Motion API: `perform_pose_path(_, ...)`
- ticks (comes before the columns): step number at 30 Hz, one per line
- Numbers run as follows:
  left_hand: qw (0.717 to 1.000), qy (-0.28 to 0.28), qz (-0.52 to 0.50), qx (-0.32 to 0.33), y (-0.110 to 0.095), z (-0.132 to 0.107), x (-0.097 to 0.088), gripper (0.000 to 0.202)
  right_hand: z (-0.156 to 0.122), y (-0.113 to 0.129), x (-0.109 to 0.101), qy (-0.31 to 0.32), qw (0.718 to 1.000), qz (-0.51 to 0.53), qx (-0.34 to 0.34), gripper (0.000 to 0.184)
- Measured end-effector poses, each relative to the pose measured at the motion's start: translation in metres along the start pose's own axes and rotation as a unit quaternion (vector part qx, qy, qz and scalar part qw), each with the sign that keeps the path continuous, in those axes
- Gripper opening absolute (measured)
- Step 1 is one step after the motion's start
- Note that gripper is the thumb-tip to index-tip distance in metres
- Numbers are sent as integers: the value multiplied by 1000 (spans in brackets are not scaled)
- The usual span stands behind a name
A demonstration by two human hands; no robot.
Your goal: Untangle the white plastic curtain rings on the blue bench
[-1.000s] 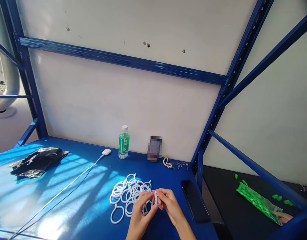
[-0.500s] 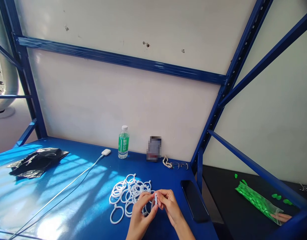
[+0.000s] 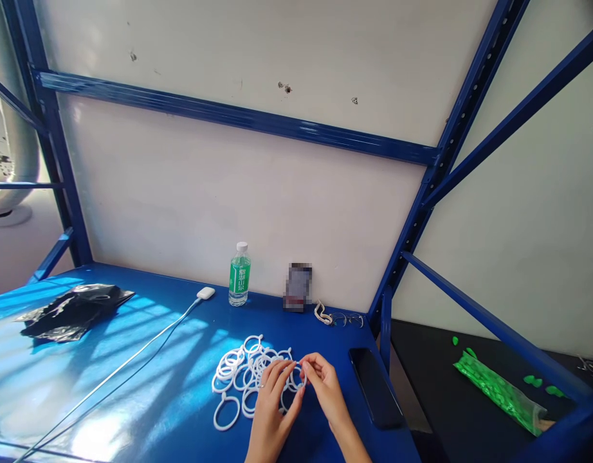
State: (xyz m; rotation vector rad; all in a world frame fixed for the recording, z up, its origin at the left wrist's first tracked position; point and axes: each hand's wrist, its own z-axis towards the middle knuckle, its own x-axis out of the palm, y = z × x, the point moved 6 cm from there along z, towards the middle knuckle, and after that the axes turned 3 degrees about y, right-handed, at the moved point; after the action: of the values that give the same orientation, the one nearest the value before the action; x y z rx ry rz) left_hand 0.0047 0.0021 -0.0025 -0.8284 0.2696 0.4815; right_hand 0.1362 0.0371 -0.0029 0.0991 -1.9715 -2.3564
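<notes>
Between my two hands is a white plastic curtain ring, its round opening turned partly toward me. My right hand pinches it at the top between thumb and fingertips. My left hand has its fingers bent against the ring's left side, with the fingertips partly hidden. Just beyond and left of my hands lies a loose pile of white curtain rings, each with a small eyelet. One single ring lies at the pile's near left edge.
On the blue table are a black phone, a water bottle, glasses, a black plastic bag and a white charger with cable. On a black table, a bag of green pieces touches another person's hand.
The held ring has turned from nearly edge-on to showing its opening. My right hand has shifted slightly upward, its fingers at the ring's top. The other person's hand shows less now.
</notes>
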Motion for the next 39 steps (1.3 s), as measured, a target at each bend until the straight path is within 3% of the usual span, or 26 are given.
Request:
perform_pose_path(5,997,-50,51,-3,11,-8,-10,26,1,-11,-3,-2,997,-77,-6,43)
perform_pose_path(11,979,-104,170,-42,54,-24,-44,36,-1,-19,-7,-39,973,-224,-25,35)
perform_pose_path(15,961,-60,259,-81,91,-24,-63,52,-6,-12,0,-30,933,-354,-50,39)
perform_pose_path(20,934,33,337,-115,120,-15,-56,51,-12,3,36,95,866,-483,-84,52)
perform_pose_path(26,906,104,393,-117,112,1,-32,47,10,4,70,181,833,-509,-122,57)
perform_pose_path(32,887,142,421,-124,114,6,-22,51,36,-3,91,244,816,-499,-159,46)
perform_pose_path(35,885,142,426,-126,110,9,-19,49,37,-2,89,251,814,-500,-157,36)
perform_pose_path(39,888,146,419,-123,92,11,1,47,29,0,66,219,824,-501,-150,25)
